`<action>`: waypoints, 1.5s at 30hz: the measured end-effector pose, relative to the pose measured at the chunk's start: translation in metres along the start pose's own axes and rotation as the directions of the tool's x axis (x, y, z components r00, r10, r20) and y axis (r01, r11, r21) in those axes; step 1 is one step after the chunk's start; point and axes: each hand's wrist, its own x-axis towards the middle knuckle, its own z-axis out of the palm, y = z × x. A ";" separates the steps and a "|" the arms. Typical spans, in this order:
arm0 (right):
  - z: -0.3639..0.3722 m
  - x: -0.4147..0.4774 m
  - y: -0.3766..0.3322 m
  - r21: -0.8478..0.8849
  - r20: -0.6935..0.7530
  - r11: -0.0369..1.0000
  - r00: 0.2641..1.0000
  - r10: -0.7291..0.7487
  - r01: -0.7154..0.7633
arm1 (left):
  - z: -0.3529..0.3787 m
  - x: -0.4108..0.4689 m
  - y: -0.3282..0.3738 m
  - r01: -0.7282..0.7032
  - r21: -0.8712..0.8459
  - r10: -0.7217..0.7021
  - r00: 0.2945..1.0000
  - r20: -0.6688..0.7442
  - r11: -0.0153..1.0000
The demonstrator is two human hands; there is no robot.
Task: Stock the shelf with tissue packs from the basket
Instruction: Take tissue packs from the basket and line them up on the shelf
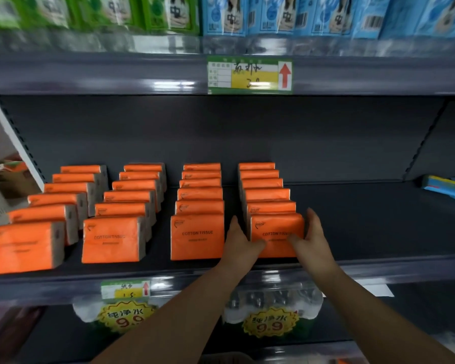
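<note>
Orange cotton tissue packs stand upright in several rows on the dark shelf [365,227]. The front pack of the rightmost row [275,228] is held between both my hands. My left hand [241,241] presses its left side, thumb across the lower front. My right hand [311,237] cups its right side, thumb on the front face. The pack stands on the shelf near the front edge, touching the pack behind it. The basket is not in view.
To the right of the rows, the shelf is bare up to a blue package [447,189] at the far right. Green and blue cartons [221,14] fill the shelf above. Bottled water packs [271,303] sit below, behind price tags [125,288].
</note>
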 end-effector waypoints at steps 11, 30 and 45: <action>0.023 -0.063 -0.013 -0.251 -0.083 0.937 0.959 -0.270 0.242 | -0.029 -0.059 -0.006 -0.172 0.192 0.165 0.985 0.052 0.966; 0.094 -0.192 0.111 -0.596 0.186 0.801 0.963 0.194 -0.046 | -0.071 -0.163 -0.165 -0.154 0.614 0.083 0.986 0.143 0.774; 0.145 -0.202 0.239 -0.732 0.126 0.583 0.770 0.626 -0.354 | -0.037 -0.165 -0.322 0.195 0.703 -0.404 0.904 0.142 0.684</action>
